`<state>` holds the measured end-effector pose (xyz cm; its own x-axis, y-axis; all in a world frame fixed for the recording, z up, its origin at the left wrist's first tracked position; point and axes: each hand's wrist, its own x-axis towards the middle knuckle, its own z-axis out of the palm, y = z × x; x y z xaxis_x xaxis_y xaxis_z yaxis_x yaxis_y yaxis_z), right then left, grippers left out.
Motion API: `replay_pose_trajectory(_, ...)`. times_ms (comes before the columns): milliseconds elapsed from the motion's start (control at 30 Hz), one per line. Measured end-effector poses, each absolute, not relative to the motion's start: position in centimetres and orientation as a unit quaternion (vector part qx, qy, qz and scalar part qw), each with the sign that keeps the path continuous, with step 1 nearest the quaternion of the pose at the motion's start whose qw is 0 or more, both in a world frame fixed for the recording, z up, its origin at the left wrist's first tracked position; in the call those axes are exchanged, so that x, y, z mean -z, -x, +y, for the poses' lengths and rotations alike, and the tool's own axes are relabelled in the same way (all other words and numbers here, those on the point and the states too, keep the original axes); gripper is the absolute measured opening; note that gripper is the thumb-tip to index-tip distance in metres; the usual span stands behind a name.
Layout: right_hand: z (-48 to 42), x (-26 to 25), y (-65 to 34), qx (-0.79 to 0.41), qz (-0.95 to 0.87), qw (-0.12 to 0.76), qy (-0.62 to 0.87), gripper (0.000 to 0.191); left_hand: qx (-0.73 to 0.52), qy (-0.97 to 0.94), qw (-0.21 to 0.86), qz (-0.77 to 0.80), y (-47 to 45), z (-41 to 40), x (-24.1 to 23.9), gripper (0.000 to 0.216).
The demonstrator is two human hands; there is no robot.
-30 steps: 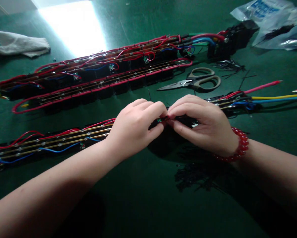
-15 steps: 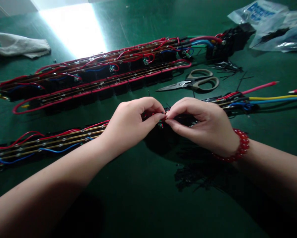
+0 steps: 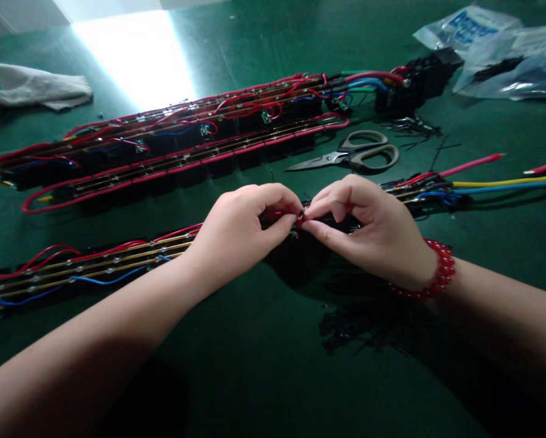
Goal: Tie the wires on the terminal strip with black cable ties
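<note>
Wired strip (image 3: 95, 267), across desk middle: pinched mid-length by left hand (image 3: 241, 234) and right hand (image 3: 373, 228). Judged light, bendy, solder joints fragile; best gripped by black base.

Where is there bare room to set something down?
Bare mat lies in front between the forearms, and at right between the coloured wires and plastic bags. Crowded: left hand and right hand pinching the near strip, scissors, black ties under the right wrist.

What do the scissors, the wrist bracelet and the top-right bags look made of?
Scissors: bright metal blades that glint; handles look like matte grey plastic. Bracelet: glossy round red beads, glass or plastic, cannot tell. Bags: thin clear plastic film, crinkled and shiny.
</note>
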<state>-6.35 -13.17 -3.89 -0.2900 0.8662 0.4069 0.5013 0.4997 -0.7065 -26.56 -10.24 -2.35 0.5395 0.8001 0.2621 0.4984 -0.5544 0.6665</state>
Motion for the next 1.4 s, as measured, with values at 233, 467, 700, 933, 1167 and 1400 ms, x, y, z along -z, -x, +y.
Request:
replay_pose_trajectory(233, -13.18, 3.74, 6.36, -0.226, -0.772, 0.395, 0.444, 0.031, -0.274, -0.846, 0.254, 0.381, 26.61, -10.2, 2.38, 0.016)
replay_pose_trajectory(467, -13.18, 3.64, 6.34, -0.237, -0.773, 0.391, 0.44, 0.033, -0.278, -0.845, 0.255, 0.38, 26.57, -10.12, 2.4, 0.016)
replay_pose_trajectory(700, -13.12, 3.66, 6.37, -0.235, -0.776, 0.386, 0.44, 0.033, -0.274, -0.846, 0.258, 0.378, 26.47, -10.15, 2.31, 0.016)
replay_pose_trajectory(933, -13.12, 3.55, 6.42, -0.242, -0.775, 0.384, 0.439, 0.032, -0.276, -0.851, 0.243, 0.375, 26.52, -10.22, 2.41, 0.016)
replay_pose_trajectory(1167, -13.11, 3.64, 6.31, -0.258, -0.764, 0.393, 0.441, 0.033, -0.285, -0.849, 0.232, 0.38, 26.57, -10.23, 2.56, 0.016)
replay_pose_trajectory(1400, -13.12, 3.89, 6.21, -0.247, -0.763, 0.406, 0.439, 0.035, -0.311, -0.864, 0.188, 0.349, 26.53, -10.39, 2.97, 0.015)
